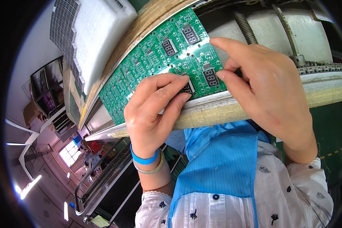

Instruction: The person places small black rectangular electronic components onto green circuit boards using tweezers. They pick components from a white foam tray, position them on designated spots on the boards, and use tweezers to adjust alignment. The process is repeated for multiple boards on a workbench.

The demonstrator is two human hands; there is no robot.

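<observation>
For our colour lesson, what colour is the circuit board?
The circuit board is green; best view: head.

The green printed circuit board panel (155, 62) lies face up and slanting, its near edge along a metal rail (212, 97), white markings printed across it. Toward its right end stand an upper right seven-segment display (190, 34), an upper left display (169, 47) and a lower right display (211, 77) — dark-faced, with three pale digits — the last by the thumb of the right hand (268, 79). The lower left display (187, 88) sits partly hidden between the left hand's (150, 100) thumb and fingertips.

Bright glare on circuit board (155, 62)
</observation>
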